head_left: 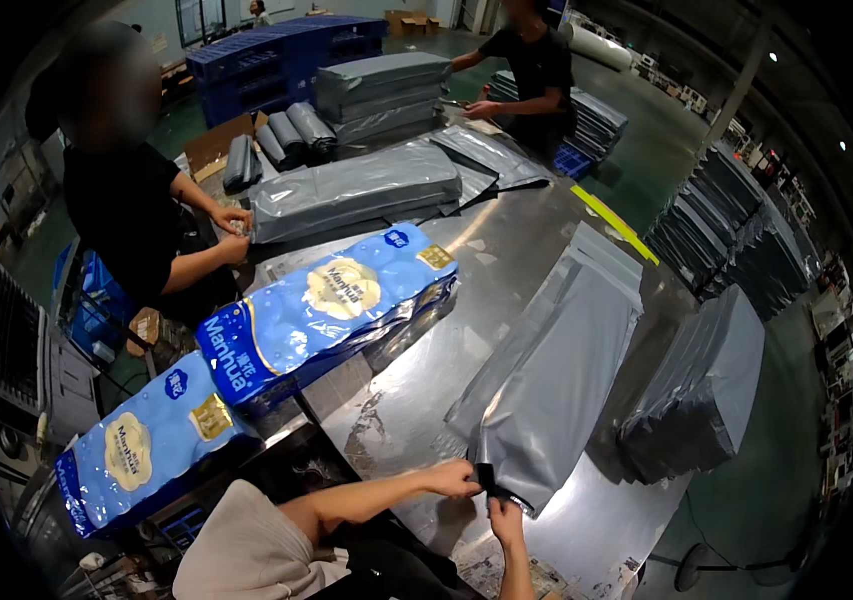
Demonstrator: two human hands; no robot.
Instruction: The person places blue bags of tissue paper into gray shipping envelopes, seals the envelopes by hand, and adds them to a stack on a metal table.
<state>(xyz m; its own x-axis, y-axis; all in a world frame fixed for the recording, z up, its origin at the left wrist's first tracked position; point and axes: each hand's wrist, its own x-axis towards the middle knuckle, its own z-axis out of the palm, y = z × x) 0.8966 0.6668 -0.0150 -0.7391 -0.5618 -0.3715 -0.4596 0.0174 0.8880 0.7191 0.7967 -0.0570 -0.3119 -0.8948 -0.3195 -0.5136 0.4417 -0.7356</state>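
A long grey plastic mailer bag (556, 380), filled and bulging, lies on the shiny metal surface (416, 400) with its near end at the person's hands; the left hand (454, 478) pinches the bag's dark end flap from the left, while the right hand (504, 518) grips the same end from below, fingers closed on it. To the left on the surface lie two blue packs of paper rolls (331, 305), and a stack of flat grey bags (701, 390) sits to the right. Across the surface another person's hands (231, 232) rest on a filled grey bag (356, 185).

Steel table (536, 240): grey mailer bags (556, 370), blue tissue packs (331, 305), more grey bags (356, 190).
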